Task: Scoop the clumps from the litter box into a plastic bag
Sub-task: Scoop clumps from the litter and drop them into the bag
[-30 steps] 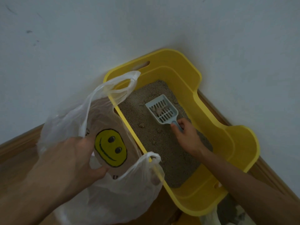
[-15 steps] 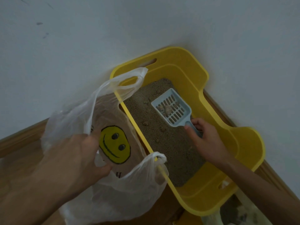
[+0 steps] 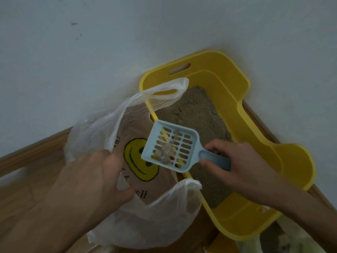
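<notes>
Two grips: right hand curls round scoop handle, clumps aboard, above plastic bag mouth. Bag rim pinched by left hand.

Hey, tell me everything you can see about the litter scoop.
The scoop is pale blue and plastic-looking, with a slotted square tray, raised side walls and a short handle. The right hand grips the handle. It is held tilted over the mouth of the plastic bag, at the rim of the yellow litter box. A few pale clumps lie on its slots.
</notes>
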Demonstrator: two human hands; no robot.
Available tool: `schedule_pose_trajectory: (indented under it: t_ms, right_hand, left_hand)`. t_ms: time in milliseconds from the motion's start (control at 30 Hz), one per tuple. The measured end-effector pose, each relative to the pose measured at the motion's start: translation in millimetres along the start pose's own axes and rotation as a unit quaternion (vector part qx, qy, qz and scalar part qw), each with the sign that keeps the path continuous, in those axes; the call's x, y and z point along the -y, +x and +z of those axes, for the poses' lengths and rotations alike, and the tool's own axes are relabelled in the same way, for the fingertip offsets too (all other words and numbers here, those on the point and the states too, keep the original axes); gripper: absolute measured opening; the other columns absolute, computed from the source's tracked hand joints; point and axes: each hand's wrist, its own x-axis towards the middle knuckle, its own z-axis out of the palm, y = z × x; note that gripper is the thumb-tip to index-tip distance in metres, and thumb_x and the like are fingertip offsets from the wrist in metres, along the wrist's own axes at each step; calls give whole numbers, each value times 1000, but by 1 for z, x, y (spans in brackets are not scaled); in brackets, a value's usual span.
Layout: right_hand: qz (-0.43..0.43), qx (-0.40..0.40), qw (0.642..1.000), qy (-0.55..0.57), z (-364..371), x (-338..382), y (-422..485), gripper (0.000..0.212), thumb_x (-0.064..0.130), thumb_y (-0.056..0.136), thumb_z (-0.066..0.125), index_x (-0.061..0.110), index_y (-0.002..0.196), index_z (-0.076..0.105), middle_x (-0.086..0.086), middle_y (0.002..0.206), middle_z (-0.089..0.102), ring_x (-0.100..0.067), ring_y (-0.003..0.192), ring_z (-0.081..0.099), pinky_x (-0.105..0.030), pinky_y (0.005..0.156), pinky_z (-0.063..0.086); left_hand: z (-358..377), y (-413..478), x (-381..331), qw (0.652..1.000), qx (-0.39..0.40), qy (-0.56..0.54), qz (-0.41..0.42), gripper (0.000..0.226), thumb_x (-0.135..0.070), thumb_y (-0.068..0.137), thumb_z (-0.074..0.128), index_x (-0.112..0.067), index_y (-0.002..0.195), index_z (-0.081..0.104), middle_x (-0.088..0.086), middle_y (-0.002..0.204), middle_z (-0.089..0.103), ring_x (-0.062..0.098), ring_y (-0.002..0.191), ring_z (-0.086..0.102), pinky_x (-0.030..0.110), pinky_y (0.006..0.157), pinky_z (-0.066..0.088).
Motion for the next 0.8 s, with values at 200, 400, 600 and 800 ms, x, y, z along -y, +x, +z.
schedule_pose_trajectory:
  t_ms: [200,400,600,800]
  right_hand:
    - [-63,13,974,-216,-3,37,24,24,49,93,45,28,98,57,9,66,49,-9,55,48,-23,44,31]
    - [-133,66,933,-327,13,65,40,29,33,64,84,21,73,59,1,56,42,-20,44,18,-17,46,4]
    - [-149,77,931,-323,17,77,42,23,14,86,63,16,109,59,0,64,21,-20,53,25,-24,46,12]
    - [-133,12,932,-338,23,72,38,32,13,39,90,11,59,65,-4,46,41,-22,32,27,-14,47,5]
  left_hand:
    - [-8,-7,3,1000,7,-9,-8,68,-75,70,53,-42,125,32,-12,91,53,13,88,57,27,66,44]
    - [-8,-9,3,1000,10,-1,-10,73,-75,70,53,-39,130,30,-11,90,53,13,87,59,27,63,44]
    - [-6,-6,2,1000,9,6,-10,74,-74,70,54,-42,130,27,-11,83,46,14,84,57,26,58,36]
    - [-8,-5,1,1000,5,-2,-2,69,-72,71,55,-42,128,29,-11,86,49,12,78,51,27,61,38]
